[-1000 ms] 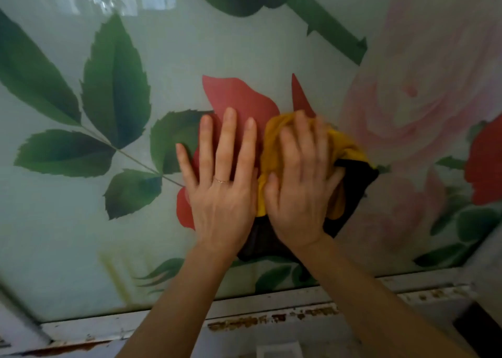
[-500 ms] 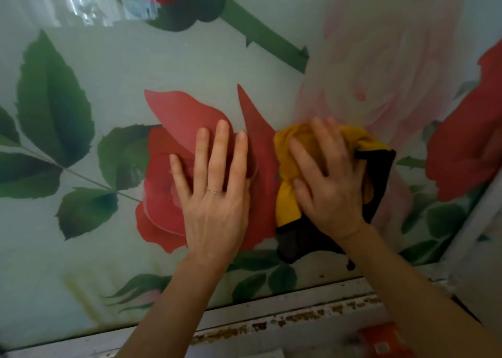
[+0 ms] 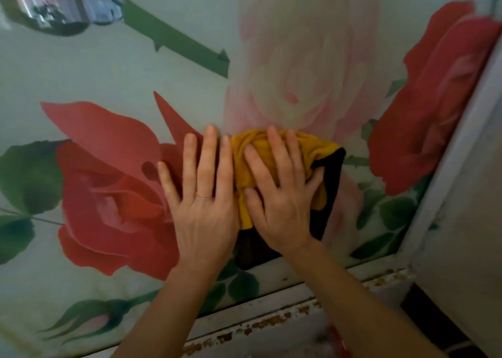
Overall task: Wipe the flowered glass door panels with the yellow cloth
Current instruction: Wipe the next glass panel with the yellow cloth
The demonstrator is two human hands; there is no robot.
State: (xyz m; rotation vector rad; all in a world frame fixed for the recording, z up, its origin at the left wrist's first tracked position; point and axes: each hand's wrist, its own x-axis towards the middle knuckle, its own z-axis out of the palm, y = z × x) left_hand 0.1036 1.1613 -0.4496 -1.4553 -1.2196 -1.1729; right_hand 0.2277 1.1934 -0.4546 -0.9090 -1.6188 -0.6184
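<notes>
mid-wipe: right hand, fingers spread, presses the yellow cloth on the glass panel near its bottom edge; left hand flat beside; next, probably sweep toward the right edge

Mustard-yellow cloth, black-backed, under the right hand; red rose to its left, pale pink rose above, on greenish-white glass; white frame rust-flecked below.

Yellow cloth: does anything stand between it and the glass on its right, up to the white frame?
Nothing visible does. The right hand presses the yellow cloth on the glass panel, and the glass from there to the white frame is bare. The left hand lies flat left of the cloth.
</notes>
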